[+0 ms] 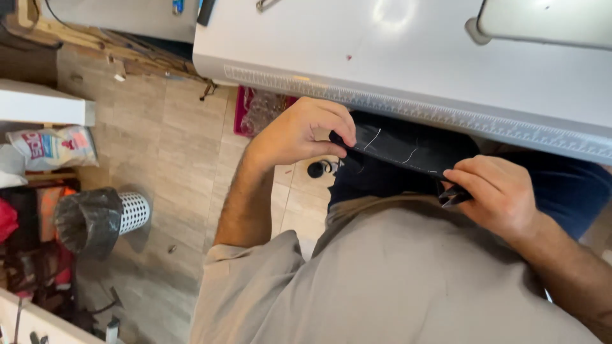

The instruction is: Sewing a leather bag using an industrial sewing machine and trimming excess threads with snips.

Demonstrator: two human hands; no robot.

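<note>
A piece of black fabric (401, 150) with white chalk lines is stretched just below the front edge of a white table (408, 70). My left hand (303, 130) pinches the fabric's left end between thumb and fingers. My right hand (500, 194) grips the fabric's right end and also holds a small dark tool (454, 196), maybe a clip or snips. Both hands hang over my lap, above my beige shirt (395, 280) and dark blue trousers (567, 188).
The table edge carries a printed ruler strip (446, 114). A white perforated bin with a black liner (102, 220) stands on the tiled floor at left. A pink crate (255, 108) sits under the table, shelves with bags lie at far left.
</note>
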